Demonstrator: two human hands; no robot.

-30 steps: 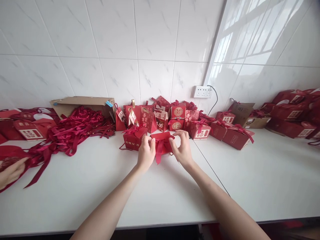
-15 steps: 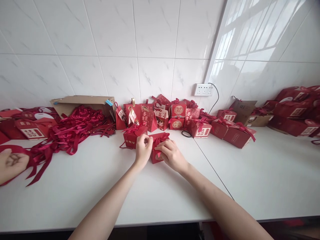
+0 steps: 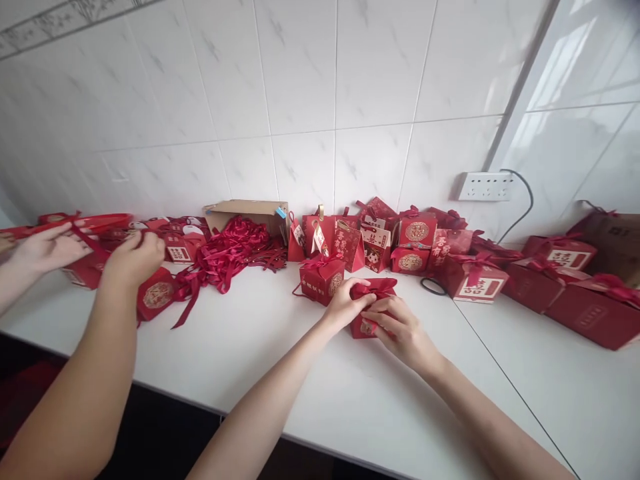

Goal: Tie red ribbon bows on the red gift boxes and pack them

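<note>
A small red gift box [image 3: 359,328] with gold print stands on the white table in front of me. On its top is a dark red ribbon bow [image 3: 377,288]. My left hand [image 3: 346,303] pinches the ribbon at the left of the bow. From the right, my right hand [image 3: 400,327] has its fingers closed on the ribbon at the front, partly covering the box face. Just behind and left of them sits another red box [image 3: 320,277], its bow tied and a cord at its side.
At left, a co-worker's hands [image 3: 133,257] hold a ribbon near a red box [image 3: 156,293]. A ribbon heap [image 3: 233,250] spills from a cardboard box [image 3: 245,207]. Finished-looking red boxes [image 3: 475,277] line the wall below a power socket [image 3: 485,187]. A black ring [image 3: 433,287] lies nearby.
The view has swung left, bringing the co-worker's arms and another red box into sight. My left hand has moved onto the bow's left side; my right hand stays at the ribbon.
</note>
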